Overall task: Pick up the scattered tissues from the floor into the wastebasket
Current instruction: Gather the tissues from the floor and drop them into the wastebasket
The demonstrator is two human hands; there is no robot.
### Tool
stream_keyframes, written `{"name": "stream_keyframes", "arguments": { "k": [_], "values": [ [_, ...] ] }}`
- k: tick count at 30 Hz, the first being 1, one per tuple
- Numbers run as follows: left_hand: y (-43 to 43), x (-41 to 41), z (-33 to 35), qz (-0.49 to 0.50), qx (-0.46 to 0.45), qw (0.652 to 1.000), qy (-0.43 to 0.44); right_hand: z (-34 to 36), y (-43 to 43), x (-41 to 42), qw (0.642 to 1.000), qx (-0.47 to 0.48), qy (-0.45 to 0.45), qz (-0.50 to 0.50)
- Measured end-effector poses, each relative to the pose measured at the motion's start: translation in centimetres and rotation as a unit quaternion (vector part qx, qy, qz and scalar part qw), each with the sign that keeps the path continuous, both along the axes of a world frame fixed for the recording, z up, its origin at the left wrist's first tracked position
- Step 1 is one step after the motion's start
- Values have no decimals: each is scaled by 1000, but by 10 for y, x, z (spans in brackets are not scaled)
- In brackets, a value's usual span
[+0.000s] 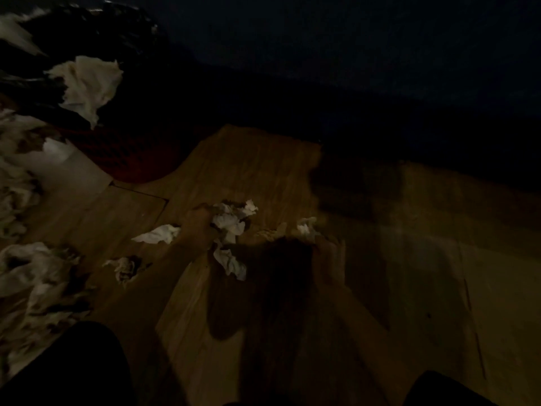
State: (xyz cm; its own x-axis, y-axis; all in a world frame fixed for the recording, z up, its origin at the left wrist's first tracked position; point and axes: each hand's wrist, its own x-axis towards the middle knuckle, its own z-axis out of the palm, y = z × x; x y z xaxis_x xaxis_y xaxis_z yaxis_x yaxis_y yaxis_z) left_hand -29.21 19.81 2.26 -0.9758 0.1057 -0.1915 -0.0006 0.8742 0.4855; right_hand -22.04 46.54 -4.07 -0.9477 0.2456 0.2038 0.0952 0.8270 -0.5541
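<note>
The scene is very dim. My left hand is closed around a bunch of crumpled white tissues just above the wooden floor, and one tissue trails below it. My right hand reaches to a small tissue, fingertips at its edge; whether it grips is unclear. Loose tissues lie at the left: a flat one and a crumpled one. The red mesh wastebasket with a black liner stands at the upper left, with a white tissue at its top.
A large heap of white tissues runs down the left edge. My dark-clothed knees show at the bottom left and bottom right. Shadow covers the floor under my arms, and the far side of the room is black.
</note>
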Motion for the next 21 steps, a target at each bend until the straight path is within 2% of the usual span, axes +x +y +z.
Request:
{"name": "stream_keyframes", "arguments": {
  "k": [2, 4, 6, 8, 11, 13, 14, 17, 19, 21],
  "values": [
    [-11, 4, 15, 5, -18, 1000, 18, 11, -23, -17, 999, -28, 10, 39],
    [-28, 7, 25, 36, -31, 998, 29, 26, -51, -35, 997, 15, 25, 74],
    [-46, 12, 32, 73, -30, 996, 37, 33, -72, -41, 991, 51, -65, 105],
    [-60, 19, 34, 101, -14, 994, 42, 25, -82, -32, 985, 78, -110, 109],
    [-59, 32, 21, 111, 8, 993, 34, 2, -87, -13, 983, 95, -5, 158],
    [-41, 45, 11, 114, 30, 993, 31, 9, -88, -19, 982, 68, 4, 179],
    [-30, 51, 5, 114, 25, 992, 41, 16, -91, -28, 982, 66, -29, 175],
    [9, 66, -7, 85, -85, 992, 37, 17, -102, -68, 988, 75, -36, 131],
    [25, 73, -15, 99, -136, 986, -9, 21, -115, -89, 987, 59, -28, 149],
    [28, 76, -29, 126, -154, 980, -25, 22, -127, -98, 978, 56, -72, 189]
  ]
}}
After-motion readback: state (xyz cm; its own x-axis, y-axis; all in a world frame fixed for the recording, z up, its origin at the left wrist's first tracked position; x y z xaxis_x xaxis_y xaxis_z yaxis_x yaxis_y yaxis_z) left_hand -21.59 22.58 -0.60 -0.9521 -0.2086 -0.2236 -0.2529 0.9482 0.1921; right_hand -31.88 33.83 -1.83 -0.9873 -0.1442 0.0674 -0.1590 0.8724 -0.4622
